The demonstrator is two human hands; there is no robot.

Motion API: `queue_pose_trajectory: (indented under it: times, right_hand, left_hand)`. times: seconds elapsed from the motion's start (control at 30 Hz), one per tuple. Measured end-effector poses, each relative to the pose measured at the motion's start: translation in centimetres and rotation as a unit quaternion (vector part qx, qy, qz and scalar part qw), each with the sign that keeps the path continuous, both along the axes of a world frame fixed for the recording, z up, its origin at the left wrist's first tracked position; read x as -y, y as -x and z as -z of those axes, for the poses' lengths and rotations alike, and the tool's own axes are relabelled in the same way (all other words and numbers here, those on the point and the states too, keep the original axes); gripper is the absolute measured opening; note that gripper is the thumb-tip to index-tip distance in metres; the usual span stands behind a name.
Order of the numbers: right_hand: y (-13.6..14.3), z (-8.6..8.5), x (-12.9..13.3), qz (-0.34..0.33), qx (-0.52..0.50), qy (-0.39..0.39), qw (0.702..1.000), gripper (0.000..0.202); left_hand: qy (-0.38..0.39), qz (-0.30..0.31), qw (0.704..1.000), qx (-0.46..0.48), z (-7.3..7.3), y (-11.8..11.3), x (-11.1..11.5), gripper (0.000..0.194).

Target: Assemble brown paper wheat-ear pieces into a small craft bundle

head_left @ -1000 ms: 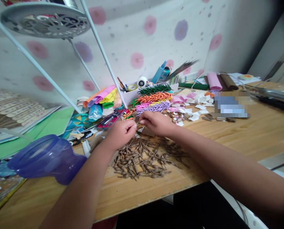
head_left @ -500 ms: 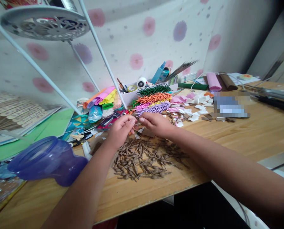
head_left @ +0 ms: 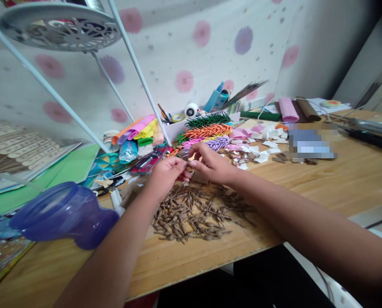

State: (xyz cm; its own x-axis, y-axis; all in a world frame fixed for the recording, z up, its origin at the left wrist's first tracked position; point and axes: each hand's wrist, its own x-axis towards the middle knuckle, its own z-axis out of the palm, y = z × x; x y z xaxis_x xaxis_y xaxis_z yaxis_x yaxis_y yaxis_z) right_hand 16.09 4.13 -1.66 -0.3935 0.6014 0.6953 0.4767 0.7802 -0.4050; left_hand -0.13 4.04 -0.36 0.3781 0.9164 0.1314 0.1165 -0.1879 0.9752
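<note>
My left hand (head_left: 168, 174) is closed in a pinch over the table. Fingertip to fingertip with it, my right hand (head_left: 212, 164) has its thumb and a bent forefinger around the same spot. A small brown piece (head_left: 187, 163), apparently paper, shows between the fingertips, mostly covered by them. Just below the hands lies a spread pile of brown twisted paper pieces (head_left: 191, 214), thick in the middle with thin ends. Beyond the hands rest bundles of spiky paper stems: purple (head_left: 217, 143), orange (head_left: 207, 131) and green (head_left: 207, 120).
A purple translucent jar (head_left: 66, 214) lies tilted beside my left forearm. Left of centre stands a white metal rack (head_left: 136, 64). Paper scraps (head_left: 263, 156) lie right of the stems, rolls of crepe paper (head_left: 287, 110) behind them. Scissors (head_left: 109, 190) lie near the left wrist.
My right forefinger has lifted and arched away from its thumb, opening a gap. My left fingers have shifted slightly, and the small brown piece shows more. The pile looks the same.
</note>
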Motion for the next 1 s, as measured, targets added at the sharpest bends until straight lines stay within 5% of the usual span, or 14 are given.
queue_pose_trajectory:
  times: [0.23, 0.5, 0.67, 0.73, 0.83, 1.0]
  right_hand:
    - [-0.6, -0.7, -0.2, 0.005, 0.131, -0.114, 0.985, 0.012]
    - [-0.2, -0.4, -0.3, 0.090, 0.167, -0.106, 0.976, 0.019]
    - [-0.3, -0.7, -0.5, 0.048, 0.146, -0.068, 0.986, 0.019]
    - [-0.3, -0.9, -0.5, 0.008, 0.122, -0.022, 0.992, 0.017]
    - [0.0, -1.1, -0.4, -0.069, 0.013, 0.155, 0.985, 0.016]
    - [0.8, -1.2, 0.2, -0.141, -0.168, 0.427, 0.877, 0.011]
  left_hand:
    - [0.003, -0.010, 1.000, 0.004, 0.0, 0.0, -0.1, 0.018]
    - [0.017, -0.018, 1.000, 0.009, -0.3, -0.1, 0.1, 0.013]
    - [0.015, -0.020, 1.000, 0.018, -0.4, -0.2, 0.2, 0.014]
    - [-0.011, -0.027, 1.000, 0.010, -0.2, -0.2, 0.1, 0.014]
    - [-0.127, -0.056, 0.989, -0.055, 0.0, 0.0, 0.0, 0.013]
    - [-0.414, -0.056, 0.874, -0.249, -0.2, 0.9, 0.1, 0.007]
